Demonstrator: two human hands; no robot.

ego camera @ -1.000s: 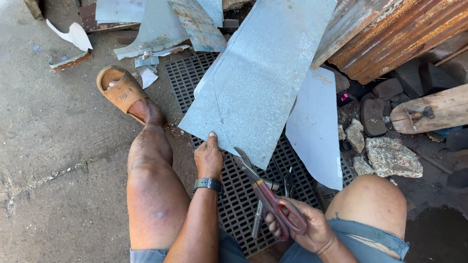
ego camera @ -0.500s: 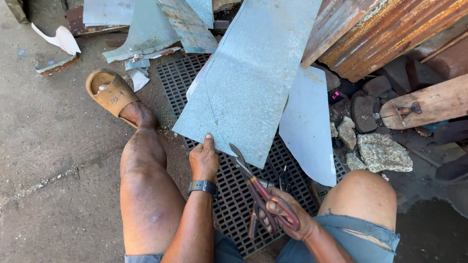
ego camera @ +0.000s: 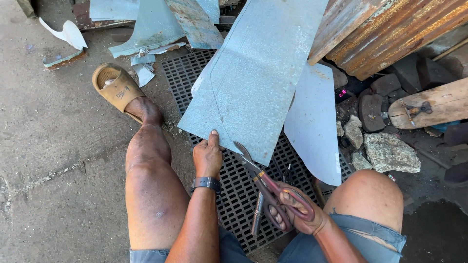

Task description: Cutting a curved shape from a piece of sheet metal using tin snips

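**Here: tin snips meet the near edge of a metal sheet**

Below me, a large galvanised metal sheet (ego camera: 258, 73) fills the middle of the view. It lies tilted over a black floor grate (ego camera: 234, 195), and its long axis runs from the near edge, close to my hands, up and away to the right. A faint scribed line crosses its face from the upper left down toward the near edge.

A second, paler metal offcut (ego camera: 314, 122) lies just beside it on the right, partly under it. Rusty corrugated sheets (ego camera: 385, 34) lean in the upper right, and stones (ego camera: 390, 151) lie below them.

My left leg stretches out to the left, its foot in a tan sandal (ego camera: 117, 87); my right knee is bent at the lower right.

My left hand (ego camera: 207, 156) is closed on the sheet's near edge, thumb on top, near where the scribed line ends. A dark watch sits at that wrist.

My right hand (ego camera: 295, 214) is wrapped around the red handles of the tin snips (ego camera: 265, 187). The blades point up and left, their tips touching the sheet's near edge just to the right of my left hand. I cannot tell whether the blades are parted. The right hand lies nearer me than the sheet; the left hand is the closer one to the line.
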